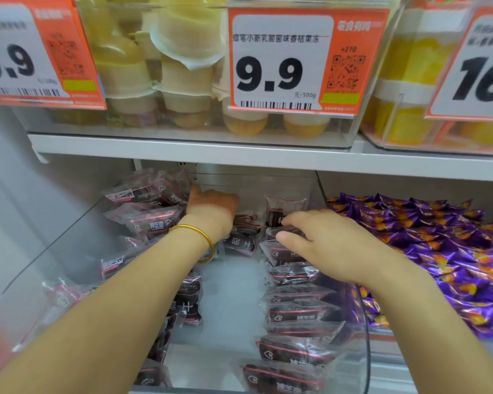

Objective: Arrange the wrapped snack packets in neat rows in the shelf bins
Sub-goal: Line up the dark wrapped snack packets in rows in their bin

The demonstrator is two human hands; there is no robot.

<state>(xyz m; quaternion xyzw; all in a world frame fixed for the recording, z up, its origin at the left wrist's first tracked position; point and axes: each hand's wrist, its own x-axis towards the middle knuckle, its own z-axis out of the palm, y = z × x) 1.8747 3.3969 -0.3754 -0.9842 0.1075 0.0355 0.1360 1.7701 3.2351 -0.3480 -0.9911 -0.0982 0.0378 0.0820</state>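
Observation:
Dark wrapped snack packets with pink lines fill a clear shelf bin (365,322). An overlapping row of packets (296,314) runs along its right side, and a looser pile (151,220) lies on the left. A few packets (239,240) sit in the middle at the back. My left hand (211,209), with a gold bangle on the wrist, reaches to the back beside the left pile; its fingers curl down out of sight. My right hand (319,243) is at the far end of the right row, thumb and fingers pinching a packet (285,231).
Purple and orange packets (439,251) fill the neighbouring bin on the right. A white shelf edge (211,155) hangs close above my hands, carrying clear bins of jelly cups (182,81) and orange price tags (279,64). White bin floor (231,294) shows between the rows.

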